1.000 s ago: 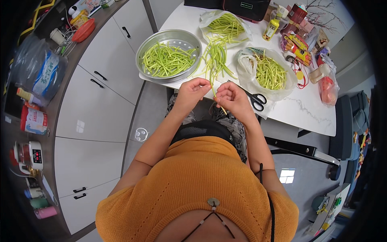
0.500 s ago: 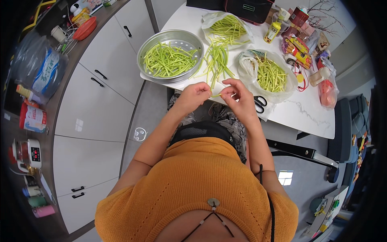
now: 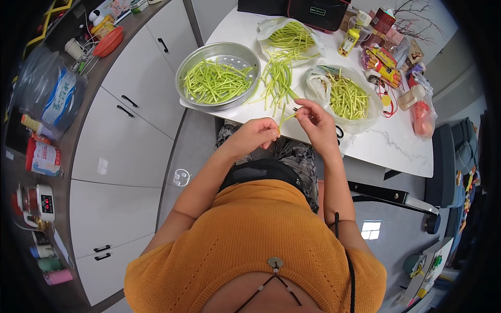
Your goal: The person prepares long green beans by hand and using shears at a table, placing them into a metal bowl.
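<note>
A white desk (image 3: 396,141) carries the work; black scissors (image 3: 339,134) lie on it just beside the right hand (image 3: 315,122), partly hidden by that hand; bottles and bright packets crowd the far side of the desk beyond the bags; white cabinets (image 3: 130,130) stand to the left of the desk. Nothing lies between the 2 hands and the steel basin (image 3: 219,75). The long bean (image 3: 286,117) is thin, pale green and slightly bent; it spans the gap between the left hand (image 3: 255,134) and the right hand, at the near edge of the desk, just below the loose bean pile (image 3: 279,83). Each grip is pinched closed on 1 end of the bean. The round steel basin, left of the pile, holds a heap of cut green pieces; a clear plastic bag (image 3: 344,96) right of the pile holds yellower bean pieces; a second bag (image 3: 292,36) beyond the pile holds more whole beans.
</note>
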`<action>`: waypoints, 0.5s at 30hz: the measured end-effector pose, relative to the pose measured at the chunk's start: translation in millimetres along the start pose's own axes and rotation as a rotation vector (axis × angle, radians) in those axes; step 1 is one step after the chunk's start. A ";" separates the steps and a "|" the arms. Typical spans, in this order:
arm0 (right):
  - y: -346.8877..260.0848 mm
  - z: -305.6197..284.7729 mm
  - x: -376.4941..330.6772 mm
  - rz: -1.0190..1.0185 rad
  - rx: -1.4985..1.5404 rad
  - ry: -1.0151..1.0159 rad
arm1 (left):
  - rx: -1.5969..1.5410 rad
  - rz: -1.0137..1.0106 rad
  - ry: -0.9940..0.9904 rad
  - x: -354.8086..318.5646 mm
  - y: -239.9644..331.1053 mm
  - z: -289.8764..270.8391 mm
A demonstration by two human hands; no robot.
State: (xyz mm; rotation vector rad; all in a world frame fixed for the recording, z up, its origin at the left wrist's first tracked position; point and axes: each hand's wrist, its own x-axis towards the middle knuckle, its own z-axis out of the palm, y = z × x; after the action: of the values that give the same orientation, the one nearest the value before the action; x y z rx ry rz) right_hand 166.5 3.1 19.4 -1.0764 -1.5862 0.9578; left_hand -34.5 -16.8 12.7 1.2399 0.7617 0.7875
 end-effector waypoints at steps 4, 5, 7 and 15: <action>8.8 -7.9 2.9 0.019 0.068 0.117 | 0.008 -0.017 0.016 1.3 -2.9 -6.2; 10.1 -11.2 3.7 0.016 0.087 0.154 | 0.013 -0.022 0.014 1.6 -5.1 -7.9; 9.2 -16.0 3.2 0.021 0.105 0.144 | 0.002 -0.038 0.021 1.2 -5.5 -8.6; -14.9 -6.6 -2.1 -0.070 -0.051 -0.047 | 0.058 -0.078 -0.041 0.2 -3.7 -4.1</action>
State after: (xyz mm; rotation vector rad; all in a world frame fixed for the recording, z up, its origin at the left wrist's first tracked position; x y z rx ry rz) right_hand 170.3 -2.8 34.3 -1.0328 -1.6836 0.9061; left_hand -37.5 -15.1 8.3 1.2673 0.7993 0.6787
